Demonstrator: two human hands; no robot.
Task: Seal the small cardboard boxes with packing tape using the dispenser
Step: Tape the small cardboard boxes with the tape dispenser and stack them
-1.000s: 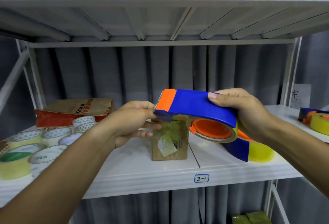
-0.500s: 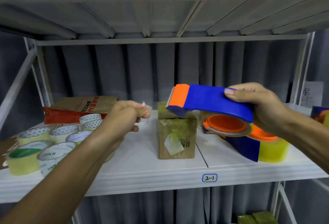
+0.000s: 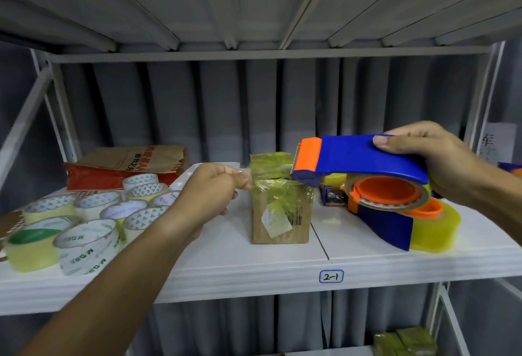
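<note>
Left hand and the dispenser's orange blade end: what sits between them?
In the head view, the small cardboard box, wrapped in yellowish tape, stands between the left hand and the dispenser.

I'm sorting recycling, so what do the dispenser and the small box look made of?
Dispenser: likely hard moulded plastic, smooth, evenly blue with orange parts. Small box: brown matte cardboard, mostly wrapped in glossy, crinkled yellowish clear tape.

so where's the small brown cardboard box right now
In the head view the small brown cardboard box stands mid-shelf, between the left hand and the blue-and-orange tape dispenser.
</note>
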